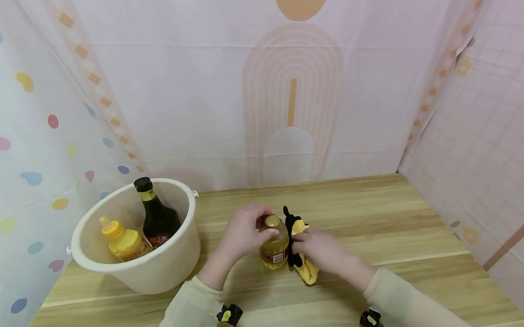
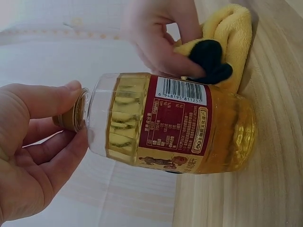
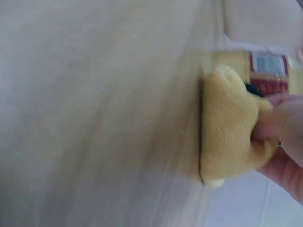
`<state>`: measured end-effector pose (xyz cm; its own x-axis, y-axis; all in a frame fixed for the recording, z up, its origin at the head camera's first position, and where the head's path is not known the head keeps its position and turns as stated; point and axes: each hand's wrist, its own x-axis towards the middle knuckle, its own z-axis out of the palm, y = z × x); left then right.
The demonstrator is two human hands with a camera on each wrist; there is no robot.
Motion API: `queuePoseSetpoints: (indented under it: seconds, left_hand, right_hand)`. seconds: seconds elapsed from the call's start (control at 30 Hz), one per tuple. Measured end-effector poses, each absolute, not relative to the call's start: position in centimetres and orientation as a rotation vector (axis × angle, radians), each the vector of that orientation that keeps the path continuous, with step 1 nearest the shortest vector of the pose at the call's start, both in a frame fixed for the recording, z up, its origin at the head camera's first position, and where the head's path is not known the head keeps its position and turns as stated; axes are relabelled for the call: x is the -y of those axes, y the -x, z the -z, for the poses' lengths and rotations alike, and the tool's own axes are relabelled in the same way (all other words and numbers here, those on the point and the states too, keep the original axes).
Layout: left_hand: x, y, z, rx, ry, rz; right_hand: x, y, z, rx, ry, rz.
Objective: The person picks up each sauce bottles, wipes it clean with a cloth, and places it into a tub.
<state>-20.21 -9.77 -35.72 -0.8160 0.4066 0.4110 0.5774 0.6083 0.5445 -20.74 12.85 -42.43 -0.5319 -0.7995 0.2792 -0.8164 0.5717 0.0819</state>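
Note:
A bottle of golden oil (image 1: 274,257) with a red label stands on the wooden table. My left hand (image 1: 247,233) grips it by the cap, thumb on one side and fingers on the other, as the left wrist view shows with the cap (image 2: 71,113). Right beside the bottle is a soft yellow-and-black plush cloth (image 1: 309,272). My right hand (image 1: 321,249) pinches this cloth near its upper part. In the right wrist view the yellow fabric (image 3: 227,127) is folded and touches the table; the black parts are mostly hidden there.
A white bucket (image 1: 161,275) stands at the left of the table (image 1: 380,211). Inside it are a dark bottle (image 1: 160,218) with a black cap and a yellow squeeze bottle (image 1: 126,243). Patterned curtains (image 1: 196,98) hang behind and at both sides.

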Motion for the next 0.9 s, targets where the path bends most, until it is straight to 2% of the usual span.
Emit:
queuePoseSetpoints:
  seconds: [0.1, 0.3, 0.47, 0.67, 0.9]
  left_hand:
    - [9.7, 20.3, 35.7, 2.595, 0.797, 0.989]
    - [9.6, 20.2, 35.7, 2.602, 0.791, 0.959]
    - [9.7, 20.1, 35.7, 2.584, 0.808, 0.960]
    - [9.9, 20.0, 35.7, 2.576, 0.814, 0.973]
    - [9.8, 19.9, 35.7, 2.571, 0.807, 0.957]
  right_hand:
    - [-14.1, 21.3, 42.3, 2.586, -1.287, -0.494]
    - [-14.8, 20.8, 40.2, 2.537, -0.883, -1.121]
    - [-13.3, 20.3, 38.7, 2.316, -0.985, -1.082]
    - [-12.3, 20.5, 39.2, 2.203, -1.164, -0.915]
    - [-12.6, 20.4, 39.8, 2.255, -1.136, -0.945]
